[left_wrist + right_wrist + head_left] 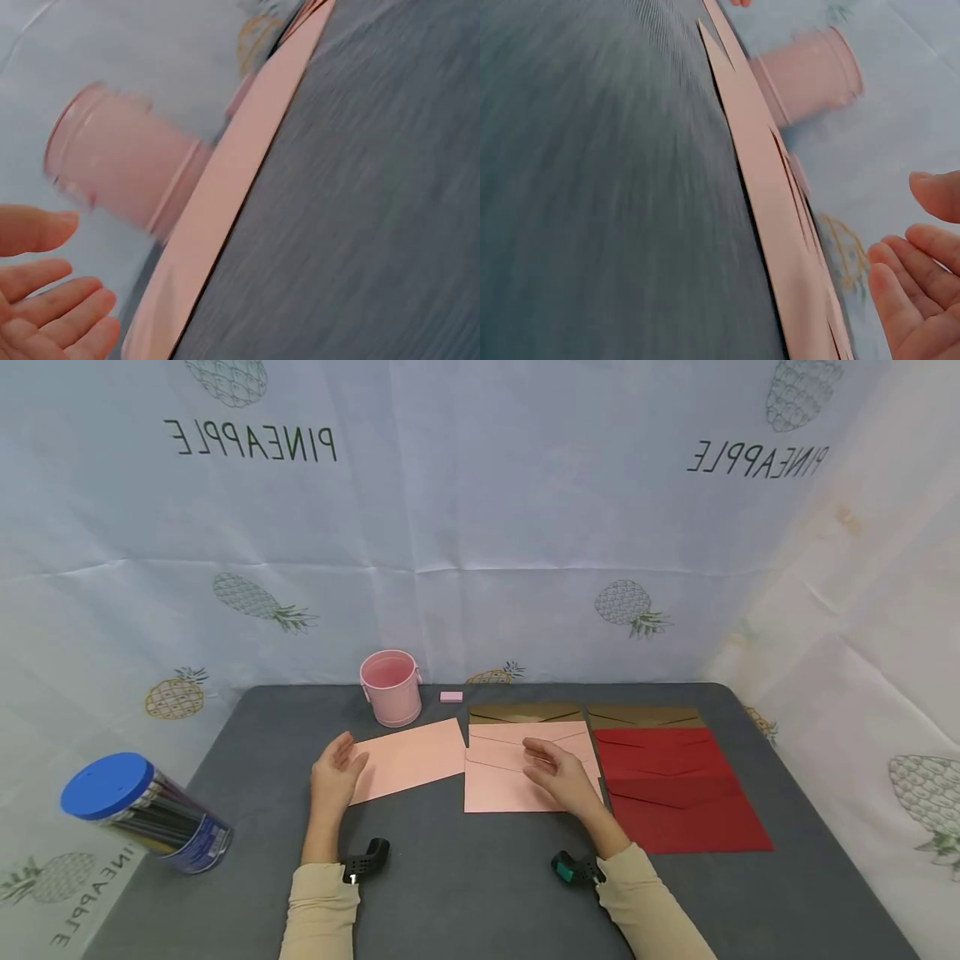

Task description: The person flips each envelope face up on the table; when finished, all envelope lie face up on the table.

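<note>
My left hand (334,777), fingers relaxed and holding nothing, is at the left end of a pale pink envelope (412,760) that lies tilted on the dark table. In the left wrist view its loose fingers (75,307) show beside that envelope. My right hand (562,777) overlaps a stack of pink envelopes (495,785), flaps facing up, in the head view. Nothing is between its thumb and fingers, which the right wrist view shows relaxed (915,292). To its right lie overlapping red envelopes (675,785).
Gold envelopes (525,713) peek out behind the pink stack, and another gold one (645,717) behind the red ones. A pink bucket (392,693) and a small pink block (452,697) stand at the back. A blue-lidded tub of pencils (165,822) is at the left edge.
</note>
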Demonstrator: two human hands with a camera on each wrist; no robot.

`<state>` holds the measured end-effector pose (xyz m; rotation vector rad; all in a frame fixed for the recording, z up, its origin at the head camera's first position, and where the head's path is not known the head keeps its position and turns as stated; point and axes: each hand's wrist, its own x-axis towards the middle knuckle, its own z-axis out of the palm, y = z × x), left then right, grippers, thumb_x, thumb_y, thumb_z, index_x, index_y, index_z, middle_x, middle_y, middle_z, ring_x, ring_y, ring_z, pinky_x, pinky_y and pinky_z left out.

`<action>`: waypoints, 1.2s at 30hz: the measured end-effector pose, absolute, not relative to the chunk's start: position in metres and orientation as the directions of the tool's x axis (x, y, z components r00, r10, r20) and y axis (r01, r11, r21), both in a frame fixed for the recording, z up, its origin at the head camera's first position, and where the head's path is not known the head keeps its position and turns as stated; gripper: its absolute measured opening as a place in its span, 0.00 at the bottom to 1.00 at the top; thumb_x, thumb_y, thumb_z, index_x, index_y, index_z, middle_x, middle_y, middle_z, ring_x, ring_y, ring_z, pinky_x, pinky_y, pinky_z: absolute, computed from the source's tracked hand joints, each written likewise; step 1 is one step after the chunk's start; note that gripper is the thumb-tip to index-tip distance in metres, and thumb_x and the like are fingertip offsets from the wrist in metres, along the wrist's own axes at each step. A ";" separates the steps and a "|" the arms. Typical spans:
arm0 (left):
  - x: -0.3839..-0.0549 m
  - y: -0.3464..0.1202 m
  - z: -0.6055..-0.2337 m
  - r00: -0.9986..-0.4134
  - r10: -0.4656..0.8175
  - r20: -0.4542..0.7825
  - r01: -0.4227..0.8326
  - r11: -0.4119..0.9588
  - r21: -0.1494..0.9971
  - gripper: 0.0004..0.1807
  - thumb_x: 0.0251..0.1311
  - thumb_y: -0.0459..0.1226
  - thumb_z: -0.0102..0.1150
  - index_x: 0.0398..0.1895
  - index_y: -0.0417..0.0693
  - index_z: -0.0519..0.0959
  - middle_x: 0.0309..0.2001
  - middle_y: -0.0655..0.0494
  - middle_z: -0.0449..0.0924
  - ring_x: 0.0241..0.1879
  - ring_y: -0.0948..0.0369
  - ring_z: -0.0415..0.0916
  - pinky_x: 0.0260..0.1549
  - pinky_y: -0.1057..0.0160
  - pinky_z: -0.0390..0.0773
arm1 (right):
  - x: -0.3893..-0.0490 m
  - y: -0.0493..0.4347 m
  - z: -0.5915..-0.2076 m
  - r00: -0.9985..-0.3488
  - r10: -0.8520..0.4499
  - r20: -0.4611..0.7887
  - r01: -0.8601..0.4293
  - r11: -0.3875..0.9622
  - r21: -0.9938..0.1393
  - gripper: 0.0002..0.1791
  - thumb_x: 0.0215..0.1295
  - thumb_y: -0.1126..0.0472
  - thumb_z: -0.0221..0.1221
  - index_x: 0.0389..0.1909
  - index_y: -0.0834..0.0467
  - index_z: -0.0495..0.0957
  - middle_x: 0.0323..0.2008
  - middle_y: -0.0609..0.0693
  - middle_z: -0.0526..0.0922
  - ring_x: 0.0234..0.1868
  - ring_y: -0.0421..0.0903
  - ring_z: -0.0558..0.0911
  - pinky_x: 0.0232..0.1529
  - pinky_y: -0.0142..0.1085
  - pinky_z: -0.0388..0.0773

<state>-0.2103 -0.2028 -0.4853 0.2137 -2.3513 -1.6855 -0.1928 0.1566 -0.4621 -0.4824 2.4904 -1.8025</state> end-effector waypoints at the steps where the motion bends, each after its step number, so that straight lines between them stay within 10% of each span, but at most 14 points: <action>1: -0.209 -0.208 -0.485 -0.962 -0.255 0.092 0.004 0.325 0.946 0.30 0.61 0.30 0.58 0.66 0.30 0.62 0.65 0.33 0.64 0.66 0.44 0.62 0.65 0.50 0.63 | -0.195 0.150 -0.458 -0.946 -0.288 0.149 -0.230 0.271 -0.935 0.28 0.62 0.72 0.58 0.62 0.75 0.64 0.61 0.72 0.68 0.62 0.66 0.69 0.61 0.53 0.67; 21: -0.202 -0.230 -0.484 -0.984 -0.176 -0.030 -0.093 0.365 0.926 0.35 0.62 0.31 0.55 0.69 0.27 0.53 0.69 0.29 0.54 0.69 0.40 0.55 0.67 0.46 0.58 | -0.261 0.076 -0.479 -0.900 -0.431 -0.069 -0.134 0.421 -0.897 0.32 0.64 0.62 0.59 0.67 0.65 0.62 0.66 0.60 0.67 0.65 0.55 0.69 0.63 0.45 0.70; 36: -0.201 -0.237 -0.487 -0.919 -0.394 -0.009 -0.102 0.214 0.971 0.30 0.63 0.28 0.54 0.68 0.33 0.60 0.67 0.36 0.61 0.68 0.46 0.60 0.63 0.52 0.65 | -0.265 0.052 -0.478 -0.919 -0.388 -0.074 -0.073 0.349 -0.934 0.32 0.63 0.66 0.58 0.67 0.68 0.60 0.66 0.62 0.67 0.65 0.55 0.70 0.59 0.43 0.74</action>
